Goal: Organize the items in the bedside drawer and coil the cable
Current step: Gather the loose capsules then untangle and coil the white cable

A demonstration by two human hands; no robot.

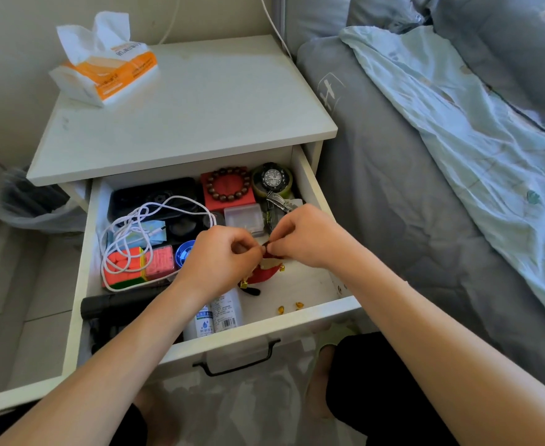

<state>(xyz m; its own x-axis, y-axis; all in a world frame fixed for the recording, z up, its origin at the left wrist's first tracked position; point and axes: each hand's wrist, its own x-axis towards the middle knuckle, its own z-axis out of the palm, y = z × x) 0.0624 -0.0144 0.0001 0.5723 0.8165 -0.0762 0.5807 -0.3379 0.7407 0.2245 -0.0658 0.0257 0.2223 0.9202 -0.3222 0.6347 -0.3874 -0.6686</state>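
The drawer [309,175] of the nightstand [181,117] stands pulled out. Over its middle the left hand [222,252] and right hand [306,236] meet, each with fingertips pinched on a small dark red thing [266,247] held between them; what it is cannot be told, perhaps the top of the red pouch [264,273] that lies just below. The white cable [126,239] lies loose and uncoiled in the drawer's left half, draped over a black case [155,196] and a cube [126,265]. At the back a bead bracelet [227,188] rests on a red box [213,201], with a watch [272,178] beside it to the right. A white bottle [219,313] lies at the front edge, partly under the left wrist, and two small amber bits [290,306] lie near it. A tissue pack [110,66] sits on the nightstand's top, a bed [425,188] to the right.
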